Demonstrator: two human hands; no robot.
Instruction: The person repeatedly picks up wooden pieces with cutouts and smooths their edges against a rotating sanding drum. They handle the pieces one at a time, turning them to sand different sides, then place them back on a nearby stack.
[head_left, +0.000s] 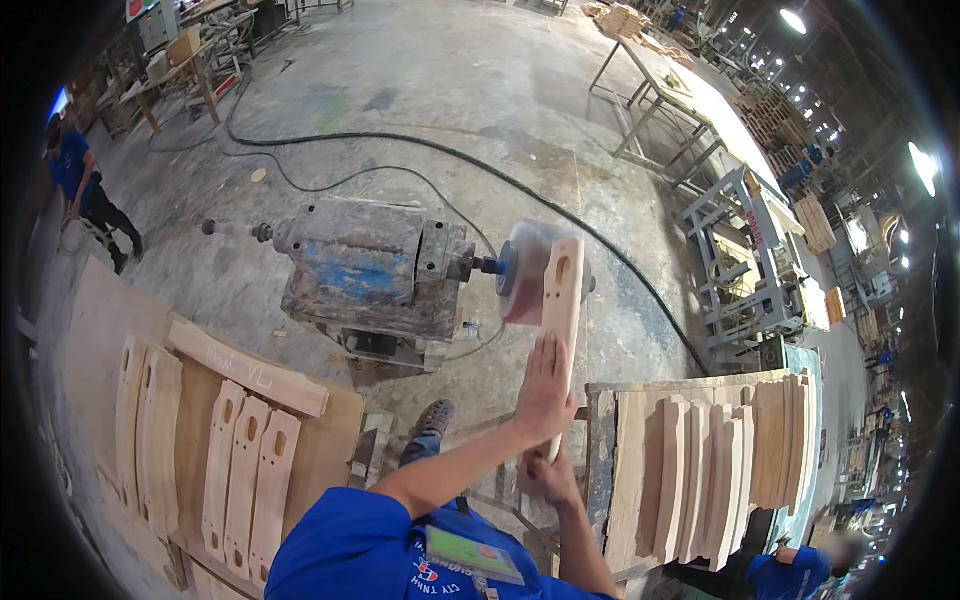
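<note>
Concrete floor (pixel 540 110) extends under the work area. The left table (pixel 335 420) and the right table (pixel 625 440) stand to either side of the operator. The machine (pixel 350 260), grey with worn blue paint, stands beyond the left table's far right corner. A wheel (pixel 525 280), blurred at its outline, is mounted on the right end of the machine's shaft. A black cable (pixel 350 134) runs behind the machine.

On the left table, one plank (pixel 250 365) lies along the far edge. Two pieces (pixel 160 430) lie near the left edge. Three slotted pieces (pixel 246 480) lie side by side toward the right edge. On the right table, one row of wood parts (pixel 672 480) occupies the middle; a second row (pixel 770 440) lies toward the right edge.

The slat (pixel 565 310), pale wood with a slot and small holes, is held between the two tables, far end overlapping the wheel in view. Contact with the wheel cannot be determined.

The left hand (pixel 547 380) is laid flat on the slat's face, fingers together. The right hand (pixel 552 477), just below, is clamped around the slat's near end.
</note>
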